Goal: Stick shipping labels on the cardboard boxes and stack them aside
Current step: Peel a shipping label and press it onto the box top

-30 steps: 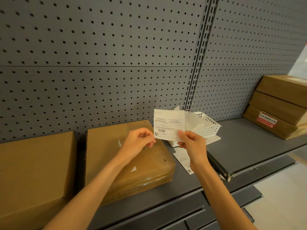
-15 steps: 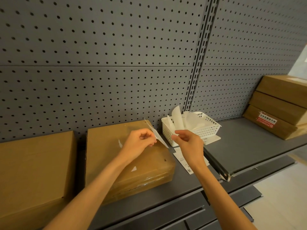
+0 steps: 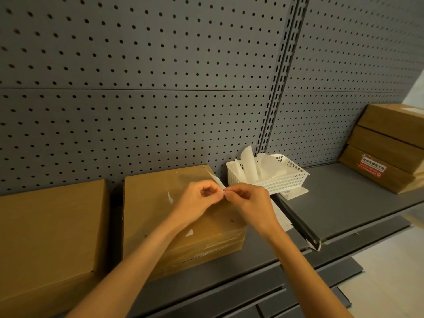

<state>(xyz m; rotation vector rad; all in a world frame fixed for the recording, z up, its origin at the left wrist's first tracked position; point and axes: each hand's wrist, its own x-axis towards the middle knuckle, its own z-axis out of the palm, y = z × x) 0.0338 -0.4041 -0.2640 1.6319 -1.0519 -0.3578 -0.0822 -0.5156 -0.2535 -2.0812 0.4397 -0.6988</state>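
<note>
While both hands are working at chest height in the head view, the left hand (image 3: 202, 198) and the right hand (image 3: 249, 199) are each pinching the near corner of a shipping label (image 3: 216, 181), fingertips meeting and fingers curled, apparently teasing the sticker from its backing. Seen edge-on, the label is angling up and away from the hands, just above the taped cardboard box (image 3: 160, 210) lying directly beneath them on the grey shelf (image 3: 344, 203). Paper-thin, light and limp, the label is likely to curl or stick to itself, so it is best held by its corners and edges, adhesive side kept off the fingers. Another plain box (image 3: 46, 230) is sitting to the left of the left forearm. Just beyond the right hand, a white basket (image 3: 284, 177) is holding curled backing sheets, with more labels lying flat under the right wrist. Far off to the right of the right hand, a stack of boxes (image 3: 387, 148) is waiting.
</note>
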